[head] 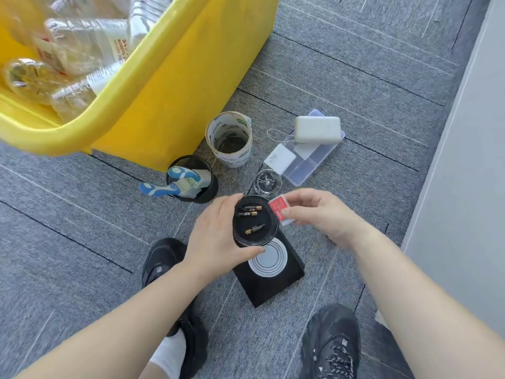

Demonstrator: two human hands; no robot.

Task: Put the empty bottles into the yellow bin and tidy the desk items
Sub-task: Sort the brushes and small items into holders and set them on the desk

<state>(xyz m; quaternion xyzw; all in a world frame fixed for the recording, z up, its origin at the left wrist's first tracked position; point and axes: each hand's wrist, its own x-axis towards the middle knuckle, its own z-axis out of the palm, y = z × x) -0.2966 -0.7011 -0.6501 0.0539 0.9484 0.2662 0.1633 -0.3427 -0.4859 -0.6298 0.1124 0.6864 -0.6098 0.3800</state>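
Your two black shoes [333, 340] are planted on the grey carpet floor [82, 214] nearest you, below and to either side of the black dish [255, 220], and your bare forearms reach forward over them. Far up and to the left of the dish stands the yellow bin [177, 91], and several clear empty bottles [87, 42] already lie heaped inside it, so that half of the job looks done. Just up and left of the dish sits a black mesh cup [202, 192] with blue and white handled items [175, 187] poking out of it. Your left hand [216, 236] wraps the dish's left rim, thumb below and fingers above, probably to steady it as a catch-all. Three small batteries [250, 210] lie loose in it. The dish overlaps the top of a black box with white rings [270, 272]; you cannot tell whether it rests on the box or is lifted clear. Above the dish, near the bin's wall, a roll of printed tape [229, 140] stands on end. At the dish's right rim your right hand [314, 212] pinches a small red packet [278, 210] between thumb and fingertips, seemingly poised to drop it in. Just above the dish lies a clear round glass piece [267, 183]. Further up and right of the dish a white charger [280, 160] and a white power bank [318, 129] rest on a clear plastic case [308, 165], waiting to be sorted.
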